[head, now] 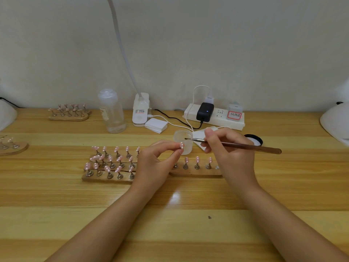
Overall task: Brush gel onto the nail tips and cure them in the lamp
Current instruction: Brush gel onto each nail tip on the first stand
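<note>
My left hand (157, 161) pinches a pink nail tip with white dots (181, 145) between thumb and fingers, holding it up beside a small frosted gel jar (186, 146). My right hand (224, 148) grips a brown-handled brush (245, 146); its bristle end sits over the jar's open mouth. Several more dotted pink tips on metal stands fill wooden holders (105, 178) to the left and a holder (196, 172) under my hands. A white curing lamp (335, 121) shows at the right edge.
Along the wall stand a clear bottle (112, 112), a clip lamp base (140, 110), white pads (155, 125), and a power strip (215, 116) with cables. A black jar lid (254, 139) lies right of my hand. More holders (69, 112) sit far left, beside another white dome (6, 114).
</note>
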Demonstrator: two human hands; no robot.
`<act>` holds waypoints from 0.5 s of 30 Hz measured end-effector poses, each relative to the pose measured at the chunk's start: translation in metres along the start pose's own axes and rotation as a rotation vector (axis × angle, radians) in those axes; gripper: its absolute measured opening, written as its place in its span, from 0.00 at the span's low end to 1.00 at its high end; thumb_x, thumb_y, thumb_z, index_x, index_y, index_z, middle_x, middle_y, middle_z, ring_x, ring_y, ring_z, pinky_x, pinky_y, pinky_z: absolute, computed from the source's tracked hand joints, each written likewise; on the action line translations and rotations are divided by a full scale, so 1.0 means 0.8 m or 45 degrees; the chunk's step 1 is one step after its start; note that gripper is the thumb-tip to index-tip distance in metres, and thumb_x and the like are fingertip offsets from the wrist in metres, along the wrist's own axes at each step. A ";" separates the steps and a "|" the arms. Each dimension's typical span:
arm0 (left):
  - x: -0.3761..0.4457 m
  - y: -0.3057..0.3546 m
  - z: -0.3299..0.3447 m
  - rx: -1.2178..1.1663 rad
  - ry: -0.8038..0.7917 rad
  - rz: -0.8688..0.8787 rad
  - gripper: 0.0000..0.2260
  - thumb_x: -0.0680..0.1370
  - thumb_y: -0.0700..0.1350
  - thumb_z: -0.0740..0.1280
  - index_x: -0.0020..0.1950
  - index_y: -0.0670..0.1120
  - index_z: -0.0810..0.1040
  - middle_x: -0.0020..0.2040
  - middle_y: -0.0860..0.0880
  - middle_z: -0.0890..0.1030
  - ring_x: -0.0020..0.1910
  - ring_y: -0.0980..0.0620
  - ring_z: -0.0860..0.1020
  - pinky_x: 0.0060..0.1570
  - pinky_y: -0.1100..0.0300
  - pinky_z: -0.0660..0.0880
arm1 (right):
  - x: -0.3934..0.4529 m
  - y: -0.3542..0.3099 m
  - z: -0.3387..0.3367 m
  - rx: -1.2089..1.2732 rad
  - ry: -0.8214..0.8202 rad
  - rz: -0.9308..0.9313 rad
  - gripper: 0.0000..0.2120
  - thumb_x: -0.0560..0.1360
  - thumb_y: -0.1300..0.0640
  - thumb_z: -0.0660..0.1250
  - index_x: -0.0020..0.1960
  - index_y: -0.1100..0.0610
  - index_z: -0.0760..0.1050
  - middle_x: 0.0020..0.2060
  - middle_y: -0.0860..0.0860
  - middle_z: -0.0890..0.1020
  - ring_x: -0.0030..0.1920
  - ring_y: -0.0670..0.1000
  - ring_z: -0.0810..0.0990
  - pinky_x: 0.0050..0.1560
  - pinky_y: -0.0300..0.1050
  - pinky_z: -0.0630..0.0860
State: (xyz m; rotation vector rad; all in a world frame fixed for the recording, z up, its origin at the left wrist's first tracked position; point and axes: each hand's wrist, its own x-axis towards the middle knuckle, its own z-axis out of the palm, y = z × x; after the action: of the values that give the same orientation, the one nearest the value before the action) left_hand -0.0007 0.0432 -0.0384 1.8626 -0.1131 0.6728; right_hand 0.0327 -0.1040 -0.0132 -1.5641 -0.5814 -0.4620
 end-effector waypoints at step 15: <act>-0.001 0.003 0.000 0.015 0.015 -0.004 0.08 0.70 0.35 0.70 0.46 0.46 0.82 0.42 0.52 0.82 0.44 0.58 0.79 0.48 0.65 0.75 | -0.008 0.000 0.010 -0.078 -0.021 -0.120 0.11 0.75 0.50 0.61 0.35 0.48 0.76 0.27 0.48 0.79 0.30 0.43 0.78 0.35 0.28 0.71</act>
State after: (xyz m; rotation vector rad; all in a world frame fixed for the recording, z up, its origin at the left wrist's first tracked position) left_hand -0.0025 0.0423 -0.0372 1.8697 -0.0989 0.6834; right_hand 0.0275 -0.0966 -0.0175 -1.6047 -0.6612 -0.5432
